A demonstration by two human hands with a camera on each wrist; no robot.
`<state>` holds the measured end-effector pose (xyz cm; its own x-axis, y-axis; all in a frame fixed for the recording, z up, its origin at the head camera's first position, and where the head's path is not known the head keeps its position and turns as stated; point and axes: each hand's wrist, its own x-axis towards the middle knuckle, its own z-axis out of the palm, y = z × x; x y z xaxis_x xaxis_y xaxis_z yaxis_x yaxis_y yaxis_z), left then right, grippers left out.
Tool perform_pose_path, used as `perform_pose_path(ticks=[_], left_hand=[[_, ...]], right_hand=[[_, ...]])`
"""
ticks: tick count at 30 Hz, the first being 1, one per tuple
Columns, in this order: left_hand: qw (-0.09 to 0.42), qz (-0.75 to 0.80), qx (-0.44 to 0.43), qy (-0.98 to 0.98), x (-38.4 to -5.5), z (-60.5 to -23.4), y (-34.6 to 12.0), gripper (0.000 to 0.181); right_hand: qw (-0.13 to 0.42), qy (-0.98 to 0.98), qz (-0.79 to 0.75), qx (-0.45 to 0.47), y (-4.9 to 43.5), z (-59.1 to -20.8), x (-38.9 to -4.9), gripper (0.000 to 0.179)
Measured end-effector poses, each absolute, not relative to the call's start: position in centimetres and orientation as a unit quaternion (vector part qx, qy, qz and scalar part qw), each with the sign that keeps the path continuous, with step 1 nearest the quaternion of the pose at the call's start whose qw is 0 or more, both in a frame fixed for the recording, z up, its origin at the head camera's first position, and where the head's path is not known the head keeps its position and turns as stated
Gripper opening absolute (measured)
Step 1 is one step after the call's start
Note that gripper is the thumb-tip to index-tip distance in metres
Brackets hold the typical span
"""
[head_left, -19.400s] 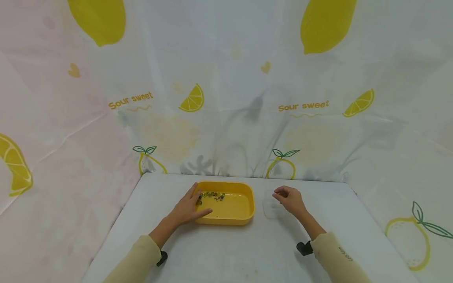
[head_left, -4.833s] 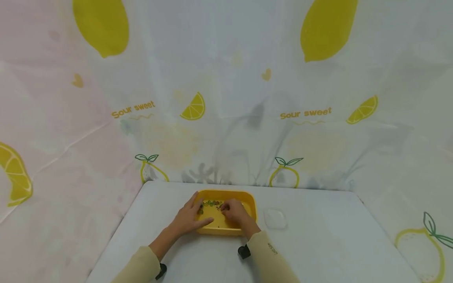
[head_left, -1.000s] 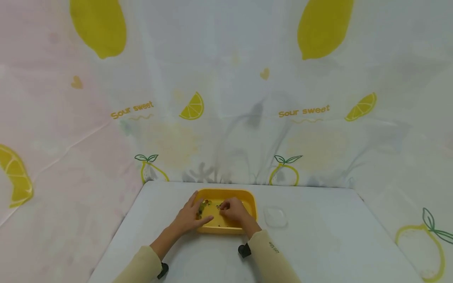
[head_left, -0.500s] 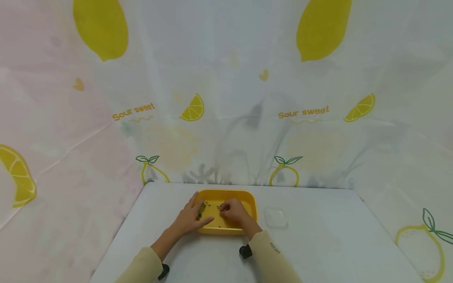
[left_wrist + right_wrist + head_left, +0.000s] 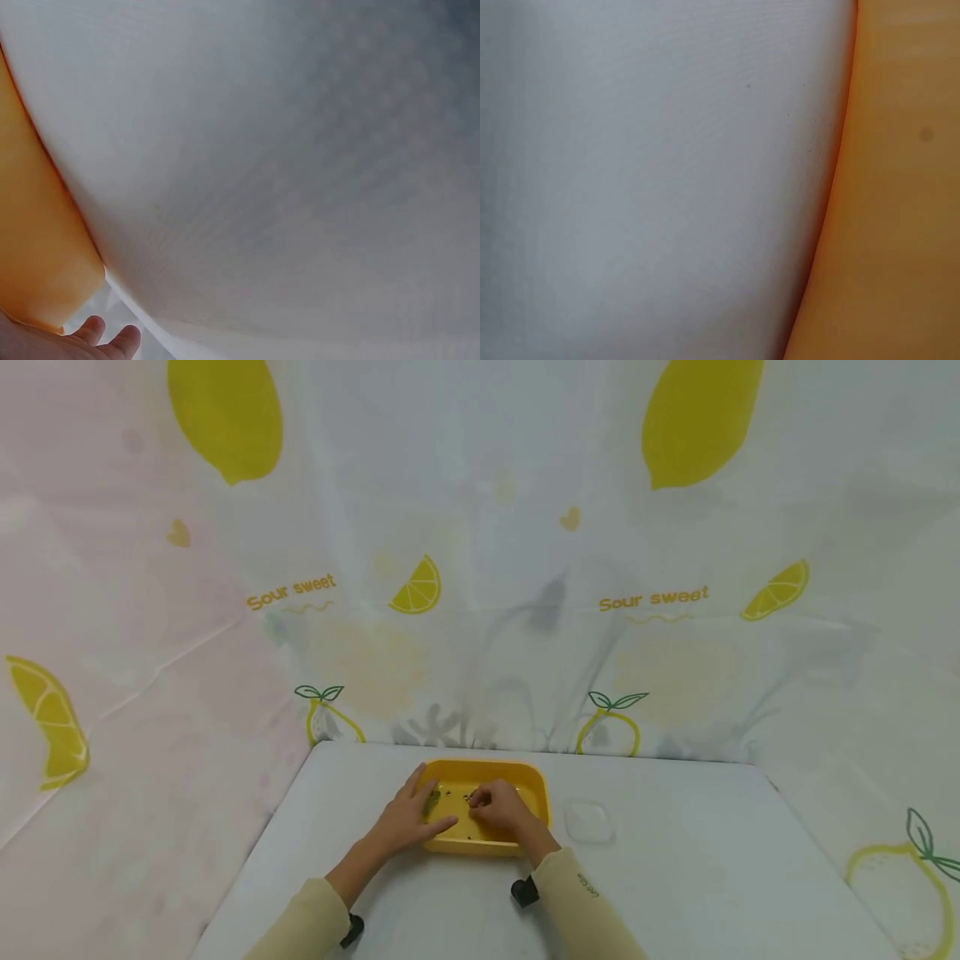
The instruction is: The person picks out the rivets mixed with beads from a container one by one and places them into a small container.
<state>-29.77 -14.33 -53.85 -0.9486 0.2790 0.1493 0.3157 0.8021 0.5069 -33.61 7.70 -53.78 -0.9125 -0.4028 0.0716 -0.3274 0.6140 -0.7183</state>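
Observation:
A yellow plastic basin (image 5: 486, 848) sits on the white table. My left hand (image 5: 405, 817) rests on its left side, fingers spread over the rim and thumb reaching across the inside. Green and dark glass marbles (image 5: 432, 802) lie beside that hand, partly hidden by it. Inside the basin, my right hand (image 5: 501, 808) has its fingertips drawn together low over some tiny dark bits (image 5: 467, 797); whether it pinches one is too small to see. The left wrist view catches fingertips (image 5: 93, 328) past the basin wall (image 5: 45, 225). Only the basin (image 5: 900, 225) and table show in the right wrist view.
A clear, shallow plastic piece (image 5: 588, 821) lies on the table (image 5: 675, 860) to the right of the basin. Behind the table hangs a pale lemon-printed cloth (image 5: 487, 677), which also runs along both sides.
The row of marbles along the basin's back has shifted left and bunched by my left hand over the last seconds. My right hand, earlier over the clear piece, now stays inside the basin.

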Motion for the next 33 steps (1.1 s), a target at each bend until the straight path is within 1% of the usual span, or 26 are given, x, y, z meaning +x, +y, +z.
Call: perform_pose_path(ticks=[5,13,23,28,33], left_hand=[[0.026,-0.273,-0.155,-0.949,-29.8,-53.7,-14.3,0.088],[0.039,-0.273,-0.167,-0.946,-29.9,-53.7,-14.3,0.088],[0.039,-0.265,-0.170,-0.948,-29.7,-54.1,-14.5,0.088],[0.032,-0.269,-0.169,-0.948,-29.4,-53.9,-14.4,0.088],[0.036,-0.260,-0.171,-0.950,-29.5,-53.6,-14.4,0.087]], right_hand=[[0.060,0.898,-0.389,-0.196,7.6,-53.8,-33.8,0.003],[0.057,0.896,-0.395,-0.196,7.8,-53.8,-33.9,0.004],[0.058,0.876,-0.431,-0.208,7.9,-53.8,-33.6,0.008],[0.073,0.858,-0.457,-0.221,8.3,-52.6,-33.3,0.010],[0.071,0.842,-0.484,-0.225,9.1,-50.4,-33.2,0.013]])
